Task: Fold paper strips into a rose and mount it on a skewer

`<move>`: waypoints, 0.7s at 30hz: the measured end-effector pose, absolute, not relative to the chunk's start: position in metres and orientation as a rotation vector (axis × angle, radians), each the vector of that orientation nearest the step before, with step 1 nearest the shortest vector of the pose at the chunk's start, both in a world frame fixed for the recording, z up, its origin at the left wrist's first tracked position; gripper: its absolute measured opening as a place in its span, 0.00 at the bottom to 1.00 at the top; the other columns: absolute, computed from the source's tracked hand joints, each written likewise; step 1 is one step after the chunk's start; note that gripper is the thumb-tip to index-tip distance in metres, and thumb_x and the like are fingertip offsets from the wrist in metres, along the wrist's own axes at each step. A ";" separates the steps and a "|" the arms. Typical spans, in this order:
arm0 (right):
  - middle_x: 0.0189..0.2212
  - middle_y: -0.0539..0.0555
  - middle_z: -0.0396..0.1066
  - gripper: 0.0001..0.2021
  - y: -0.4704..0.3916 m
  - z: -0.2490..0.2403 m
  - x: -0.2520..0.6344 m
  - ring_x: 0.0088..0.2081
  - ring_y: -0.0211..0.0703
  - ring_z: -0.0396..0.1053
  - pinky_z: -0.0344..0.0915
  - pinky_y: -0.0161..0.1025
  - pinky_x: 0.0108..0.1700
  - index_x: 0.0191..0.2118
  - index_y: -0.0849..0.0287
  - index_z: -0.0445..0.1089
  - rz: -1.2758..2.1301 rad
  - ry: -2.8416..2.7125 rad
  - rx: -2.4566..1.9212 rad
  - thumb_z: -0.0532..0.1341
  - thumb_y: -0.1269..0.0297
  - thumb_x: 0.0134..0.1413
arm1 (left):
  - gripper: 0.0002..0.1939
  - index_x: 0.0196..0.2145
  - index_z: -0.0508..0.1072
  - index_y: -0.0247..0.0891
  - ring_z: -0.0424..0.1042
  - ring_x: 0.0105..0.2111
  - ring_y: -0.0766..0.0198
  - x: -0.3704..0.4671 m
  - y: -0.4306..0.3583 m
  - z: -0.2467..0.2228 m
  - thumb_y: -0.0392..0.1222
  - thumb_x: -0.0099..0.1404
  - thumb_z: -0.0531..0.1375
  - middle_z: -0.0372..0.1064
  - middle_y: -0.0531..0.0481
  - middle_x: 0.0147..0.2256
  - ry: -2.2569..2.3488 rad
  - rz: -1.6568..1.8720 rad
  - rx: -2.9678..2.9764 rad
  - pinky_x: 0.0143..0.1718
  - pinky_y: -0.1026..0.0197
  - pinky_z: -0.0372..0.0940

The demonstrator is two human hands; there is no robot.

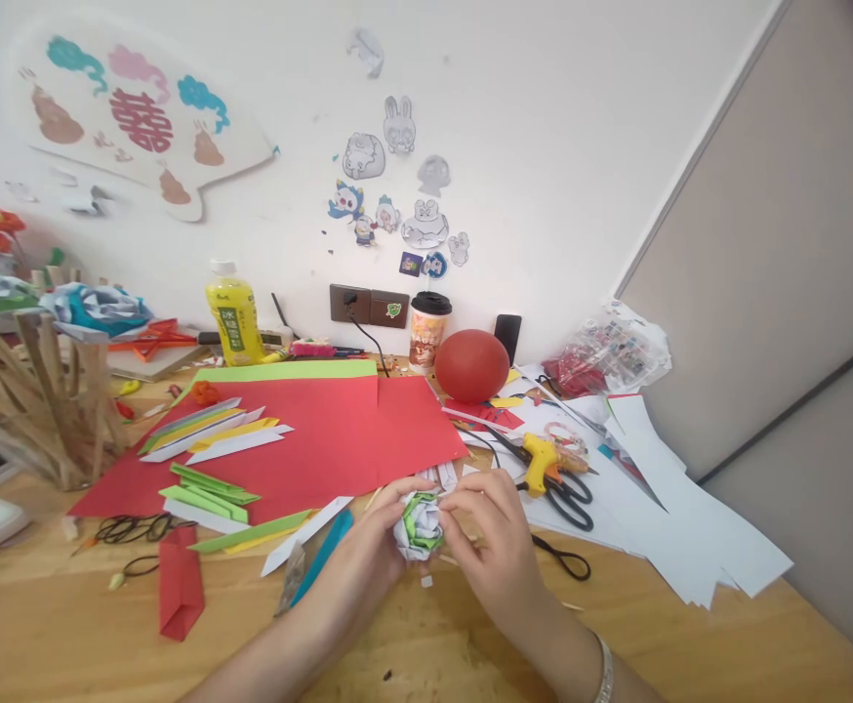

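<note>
A small folded paper flower [421,525], white with green layers, is held above the wooden table [426,644]. My left hand [372,547] is wrapped round its left side, thumb near the upper edge. At the flower's right edge, the fingers of my right hand [489,537] are pinched together on the paper. Folded strips in green [211,493], white and yellow lie to the left on large red paper [324,439]. A red folded paper piece [180,584] rests at the lower left.
A yellow glue gun [542,464] and black-handled scissors [569,500] lie right of my hands on white sheets [690,508]. Behind stand a yellow bottle [234,317], a lidded cup [427,337] and a red balloon [471,365]. Wooden sticks [53,400] stand at the left.
</note>
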State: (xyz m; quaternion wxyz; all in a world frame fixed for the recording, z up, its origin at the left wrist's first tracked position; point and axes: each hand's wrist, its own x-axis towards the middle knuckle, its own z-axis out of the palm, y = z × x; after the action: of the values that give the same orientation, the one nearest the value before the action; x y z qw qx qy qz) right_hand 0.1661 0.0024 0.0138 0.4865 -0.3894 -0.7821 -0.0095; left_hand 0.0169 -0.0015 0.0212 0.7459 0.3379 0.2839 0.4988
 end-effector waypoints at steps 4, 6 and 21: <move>0.33 0.53 0.67 0.06 0.000 0.015 0.166 0.36 0.43 0.62 0.60 0.44 0.39 0.36 0.57 0.66 -0.168 -1.989 -0.868 0.55 0.73 0.57 | 0.12 0.41 0.71 0.39 0.67 0.34 0.60 0.016 -0.002 0.022 0.42 0.59 0.56 0.69 0.47 0.37 0.631 1.104 0.683 0.29 0.61 0.65; 0.33 0.53 0.68 0.06 0.000 0.018 0.168 0.36 0.43 0.62 0.60 0.44 0.40 0.36 0.57 0.67 -0.164 -2.046 -0.829 0.55 0.74 0.57 | 0.13 0.41 0.71 0.39 0.67 0.35 0.59 0.016 -0.003 0.022 0.43 0.59 0.56 0.69 0.46 0.39 0.643 1.091 0.677 0.31 0.60 0.65; 0.33 0.51 0.67 0.04 0.004 0.018 0.170 0.38 0.41 0.64 0.61 0.40 0.42 0.33 0.57 0.65 0.153 -1.969 -0.933 0.55 0.70 0.58 | 0.12 0.42 0.70 0.43 0.63 0.48 0.54 0.011 -0.001 0.011 0.42 0.63 0.52 0.68 0.49 0.47 0.664 1.087 0.887 0.43 0.58 0.59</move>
State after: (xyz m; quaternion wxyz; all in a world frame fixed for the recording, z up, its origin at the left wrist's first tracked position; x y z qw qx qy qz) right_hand 0.1700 0.0038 0.0183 0.4608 -0.3791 -0.8000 0.0624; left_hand 0.0112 -0.0010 0.0111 0.7137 0.4004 0.2995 0.4905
